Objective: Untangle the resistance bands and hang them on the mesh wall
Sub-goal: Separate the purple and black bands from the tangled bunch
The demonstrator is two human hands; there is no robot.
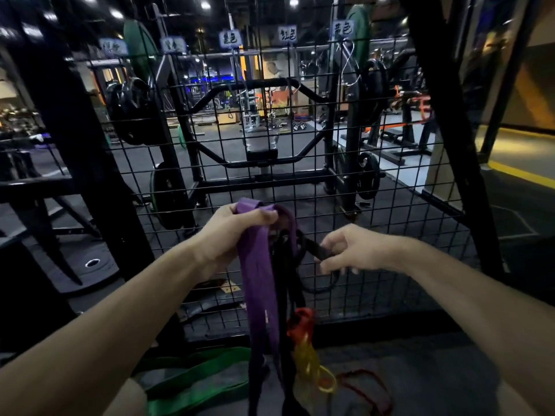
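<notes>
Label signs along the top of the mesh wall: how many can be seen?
5, in a row along the upper mesh wall: far-left sign, next sign, middle sign, fourth sign, rightmost sign. Others may lie out of frame.

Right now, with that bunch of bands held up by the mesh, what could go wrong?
The right hand pulls a black band still threaded through the bunch; tugging may tighten the knot. The purple band merely drapes over the left hand and might slip off. The green band lying on the floor could catch a foot.
</notes>
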